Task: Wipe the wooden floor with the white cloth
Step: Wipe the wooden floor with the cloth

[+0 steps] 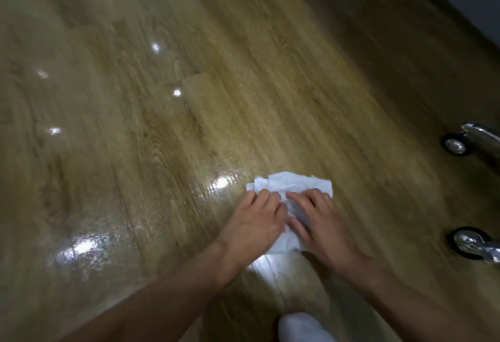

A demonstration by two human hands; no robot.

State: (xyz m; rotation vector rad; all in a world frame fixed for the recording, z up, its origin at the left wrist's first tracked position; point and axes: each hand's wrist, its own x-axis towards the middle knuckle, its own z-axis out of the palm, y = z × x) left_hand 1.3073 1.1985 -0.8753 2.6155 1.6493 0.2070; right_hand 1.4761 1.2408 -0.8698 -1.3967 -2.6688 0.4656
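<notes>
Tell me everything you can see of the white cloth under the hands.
The crumpled white cloth looks thin and soft, like a rag or paper towel, with a ragged, wrinkled far edge. It lies on the brown wooden floor, beside a glossy, wet-looking patch. The left hand and right hand press on it side by side, fingers extended, covering its middle; cloth shows ahead of and between the hands.
</notes>
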